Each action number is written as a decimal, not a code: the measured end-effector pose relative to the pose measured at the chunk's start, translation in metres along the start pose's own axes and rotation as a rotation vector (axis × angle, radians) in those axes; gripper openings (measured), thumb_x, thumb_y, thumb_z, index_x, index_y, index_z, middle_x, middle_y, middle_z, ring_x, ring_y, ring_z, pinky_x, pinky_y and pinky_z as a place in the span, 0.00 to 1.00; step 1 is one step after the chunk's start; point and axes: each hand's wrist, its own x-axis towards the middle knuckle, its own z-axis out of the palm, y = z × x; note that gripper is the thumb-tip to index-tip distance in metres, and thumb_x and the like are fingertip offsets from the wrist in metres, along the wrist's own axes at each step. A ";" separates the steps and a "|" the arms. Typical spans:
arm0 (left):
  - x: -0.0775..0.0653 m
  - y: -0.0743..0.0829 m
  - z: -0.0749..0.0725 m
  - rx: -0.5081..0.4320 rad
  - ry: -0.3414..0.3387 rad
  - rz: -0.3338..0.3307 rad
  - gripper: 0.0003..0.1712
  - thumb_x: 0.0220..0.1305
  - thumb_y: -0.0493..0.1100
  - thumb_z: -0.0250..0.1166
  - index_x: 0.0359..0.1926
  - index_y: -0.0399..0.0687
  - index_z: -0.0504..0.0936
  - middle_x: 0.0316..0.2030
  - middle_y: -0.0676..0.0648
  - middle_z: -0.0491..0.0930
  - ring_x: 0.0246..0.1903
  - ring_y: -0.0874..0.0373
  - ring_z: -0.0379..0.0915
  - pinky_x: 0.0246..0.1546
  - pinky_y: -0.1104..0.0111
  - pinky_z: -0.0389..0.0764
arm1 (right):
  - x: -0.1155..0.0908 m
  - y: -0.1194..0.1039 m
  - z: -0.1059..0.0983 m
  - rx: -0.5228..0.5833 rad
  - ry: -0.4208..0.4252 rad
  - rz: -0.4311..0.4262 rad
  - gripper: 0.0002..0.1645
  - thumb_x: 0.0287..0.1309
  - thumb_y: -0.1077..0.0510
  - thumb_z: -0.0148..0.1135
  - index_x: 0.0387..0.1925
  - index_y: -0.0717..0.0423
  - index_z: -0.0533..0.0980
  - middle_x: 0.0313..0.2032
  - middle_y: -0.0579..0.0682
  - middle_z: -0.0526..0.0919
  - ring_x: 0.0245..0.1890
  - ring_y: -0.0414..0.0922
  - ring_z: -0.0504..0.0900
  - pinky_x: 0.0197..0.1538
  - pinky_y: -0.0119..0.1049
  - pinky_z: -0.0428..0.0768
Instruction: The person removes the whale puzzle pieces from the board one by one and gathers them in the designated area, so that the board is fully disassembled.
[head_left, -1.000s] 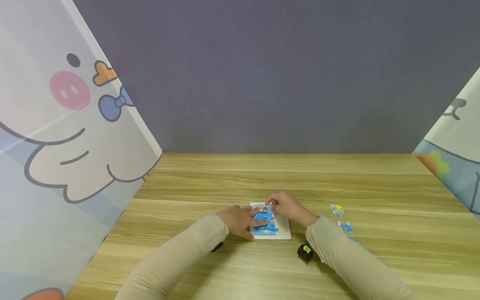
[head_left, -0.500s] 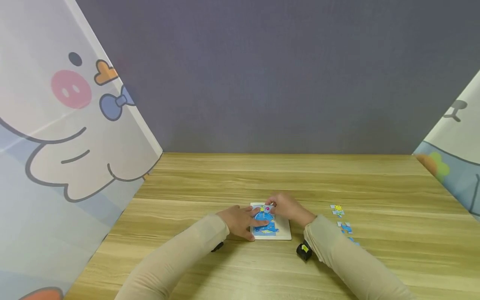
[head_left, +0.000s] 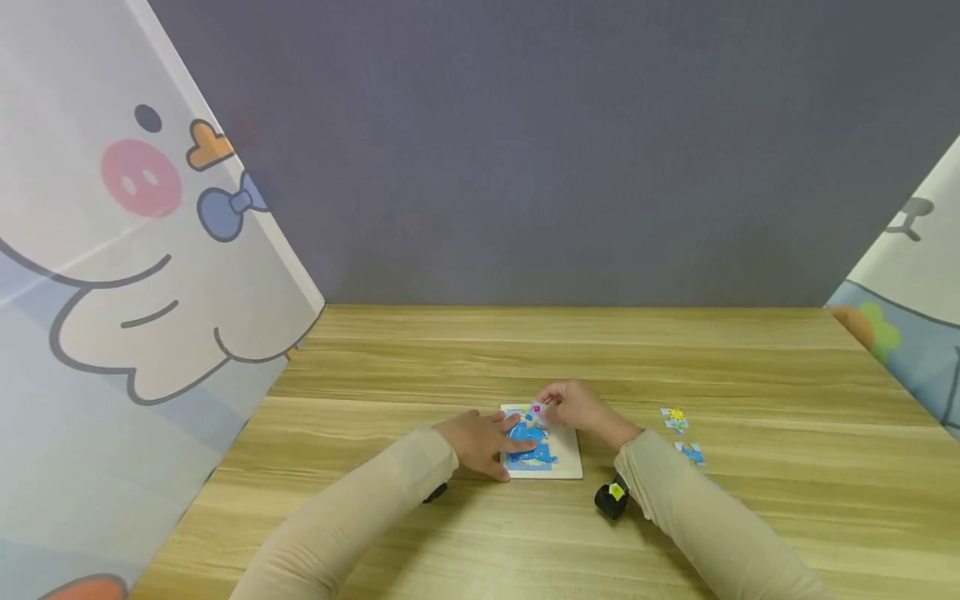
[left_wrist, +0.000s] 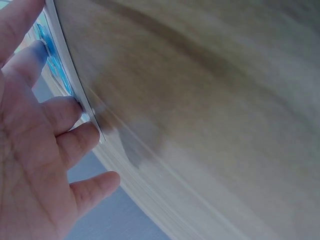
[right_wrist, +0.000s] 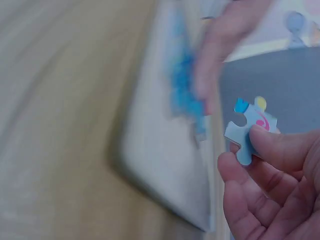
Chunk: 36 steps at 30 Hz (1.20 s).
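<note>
My right hand (head_left: 581, 407) pinches a puzzle piece (right_wrist: 248, 131) between thumb and fingers, over the top of a white puzzle tray (head_left: 567, 458). That piece is light blue with a pink swirl, a yellow knob and a darker blue corner. Inside the tray, joined pieces form a blue cartoon picture (head_left: 528, 454) on the left side; the tray's right part is bare. My left hand (head_left: 477, 444) lies spread over the tray's left edge, fingers straight across the joined pieces. In the left wrist view, its fingertips (left_wrist: 90, 134) rest along the tray's rim.
Loose puzzle pieces lie right of the tray: one with a yellow flower (head_left: 676, 418), a blue one (head_left: 690, 453) nearer, and another partly hidden by the right sleeve (head_left: 675, 500). A grey panel (head_left: 570, 167) stands behind the wooden table (head_left: 420, 367), with cartoon-printed panels at both sides.
My right hand has lifted slightly and shifted right, with the swirl piece now tilted up off the tray in its fingers. The left hand has stayed in place.
</note>
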 end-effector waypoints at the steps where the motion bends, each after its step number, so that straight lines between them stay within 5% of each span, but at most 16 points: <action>1: 0.000 0.000 0.000 -0.002 -0.001 0.000 0.38 0.64 0.66 0.55 0.72 0.78 0.53 0.74 0.51 0.45 0.72 0.56 0.45 0.65 0.53 0.59 | 0.000 -0.001 -0.002 0.047 0.014 0.034 0.09 0.51 0.75 0.59 0.36 0.71 0.80 0.23 0.50 0.81 0.21 0.39 0.77 0.27 0.33 0.78; 6: 0.000 0.001 0.000 -0.004 -0.006 -0.006 0.38 0.64 0.66 0.55 0.72 0.78 0.53 0.74 0.52 0.45 0.72 0.56 0.45 0.65 0.54 0.59 | -0.002 -0.004 -0.009 0.097 0.030 0.101 0.10 0.56 0.71 0.59 0.40 0.70 0.80 0.23 0.48 0.79 0.19 0.40 0.76 0.25 0.33 0.77; 18: -0.001 -0.001 0.002 -0.016 0.026 0.029 0.38 0.63 0.65 0.57 0.72 0.76 0.55 0.74 0.51 0.47 0.71 0.54 0.46 0.65 0.53 0.60 | -0.017 0.019 -0.034 0.054 0.056 0.086 0.10 0.56 0.68 0.61 0.40 0.71 0.76 0.18 0.49 0.75 0.18 0.42 0.74 0.23 0.30 0.68; 36: -0.004 -0.003 -0.001 -0.100 0.028 0.028 0.39 0.63 0.62 0.59 0.73 0.72 0.55 0.74 0.51 0.47 0.71 0.54 0.46 0.65 0.54 0.59 | -0.062 0.061 -0.089 0.073 0.147 0.186 0.17 0.62 0.63 0.59 0.47 0.74 0.74 0.21 0.46 0.74 0.20 0.41 0.71 0.23 0.30 0.70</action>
